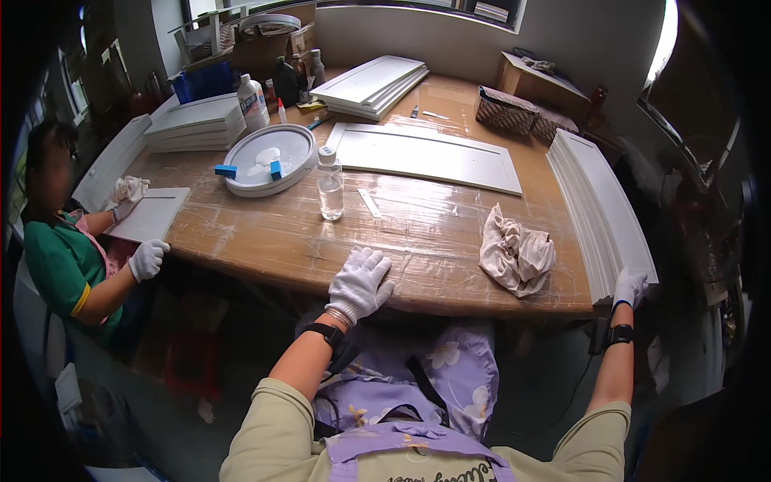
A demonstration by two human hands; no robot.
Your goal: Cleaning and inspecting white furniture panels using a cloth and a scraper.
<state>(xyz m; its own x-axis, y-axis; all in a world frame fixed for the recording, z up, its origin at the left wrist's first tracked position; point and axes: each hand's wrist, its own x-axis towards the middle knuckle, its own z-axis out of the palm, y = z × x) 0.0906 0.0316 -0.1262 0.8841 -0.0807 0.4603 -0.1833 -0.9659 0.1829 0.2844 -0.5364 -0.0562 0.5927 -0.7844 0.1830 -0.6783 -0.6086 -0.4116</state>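
Note:
My left hand [360, 283], in a white knit glove, lies palm down at the table's near edge with its fingers spread. Nothing is in it. At the far right, my gloved right hand [630, 287] closes on the near end of the top white panel [598, 181] of a tall stack; some of its fingers are hard to make out. A crumpled pale pink cloth [518, 251] rests between my two hands. Beyond the left hand stand a clear bottle [330, 193] of liquid with a white cap and a small flat white strip [369, 202].
A wrapped brown table [418, 265] carries a white framed panel [434, 161], a round white lid [281, 140] with blue blocks, more panel stacks [373, 84], bottles [254, 104] and woven baskets [506, 111]. On the left, a co-worker [72, 249] in gloves wipes with a cloth.

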